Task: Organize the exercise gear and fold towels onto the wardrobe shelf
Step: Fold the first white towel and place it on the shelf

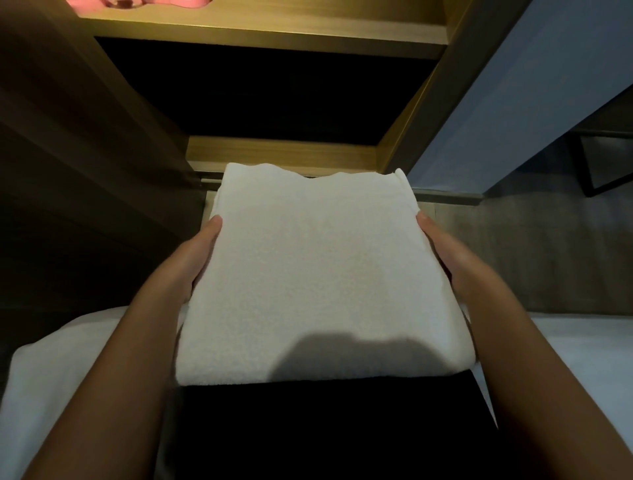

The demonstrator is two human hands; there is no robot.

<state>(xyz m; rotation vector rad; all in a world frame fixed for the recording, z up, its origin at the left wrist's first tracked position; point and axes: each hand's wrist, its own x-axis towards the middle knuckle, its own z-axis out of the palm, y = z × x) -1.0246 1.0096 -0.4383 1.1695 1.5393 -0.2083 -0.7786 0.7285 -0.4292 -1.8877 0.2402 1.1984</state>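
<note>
The folded towel (318,274), white, is held flat in front of the wardrobe. The left grip (197,260) clamps the towel's left edge, thumb on top, fingers hidden beneath. The right grip (445,250) clamps the towel's right edge in the same way. Beyond the towel's far edge lies the lower shelf (281,150). Above the towel, the lit upper shelf (257,25) carries a pink item (137,3). Below the towel lies the white bed (68,359).

L hand (195,263) left of towel (318,274), R hand (442,250) right; wardrobe shelf (267,34) behind, bed (565,339) below.
</note>
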